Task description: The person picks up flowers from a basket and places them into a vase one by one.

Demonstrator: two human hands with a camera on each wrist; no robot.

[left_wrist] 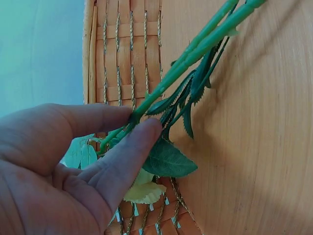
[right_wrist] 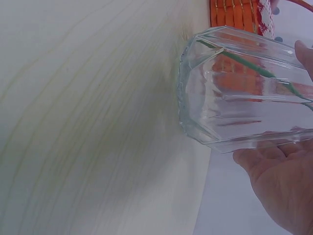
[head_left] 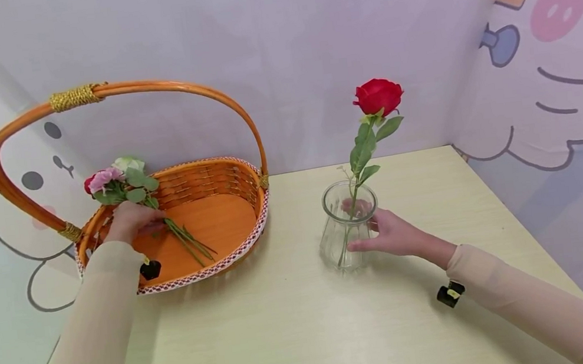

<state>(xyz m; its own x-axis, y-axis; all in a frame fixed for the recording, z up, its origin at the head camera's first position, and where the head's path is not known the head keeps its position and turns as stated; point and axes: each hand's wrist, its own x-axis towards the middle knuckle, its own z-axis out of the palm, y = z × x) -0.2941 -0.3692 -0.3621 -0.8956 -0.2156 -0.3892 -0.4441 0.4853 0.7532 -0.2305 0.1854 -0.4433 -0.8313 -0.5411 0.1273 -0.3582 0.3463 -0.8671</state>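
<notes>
My left hand [head_left: 131, 221] reaches into the left part of an orange wicker basket [head_left: 216, 178]. In the left wrist view its thumb and fingers pinch green flower stems [left_wrist: 188, 56]. At the stems' upper ends, in the head view, are a pink flower [head_left: 105, 179], a whitish flower [head_left: 128, 163] and part of a red bloom [head_left: 88, 184]. My right hand [head_left: 395, 233] holds a clear glass vase [head_left: 332, 246] from its right side, with the thumb in front and fingers behind. A single red rose [head_left: 378, 97] leans in the vase, its leafy bloom high above the rim.
The basket's tall arched handle [head_left: 164, 87] rises over the left hand. A pale wooden table [head_left: 286, 337] carries basket and vase. Behind stands a fabric backdrop [head_left: 299, 56] with cartoon animals. Each wrist has a small black device [head_left: 451, 294] on it.
</notes>
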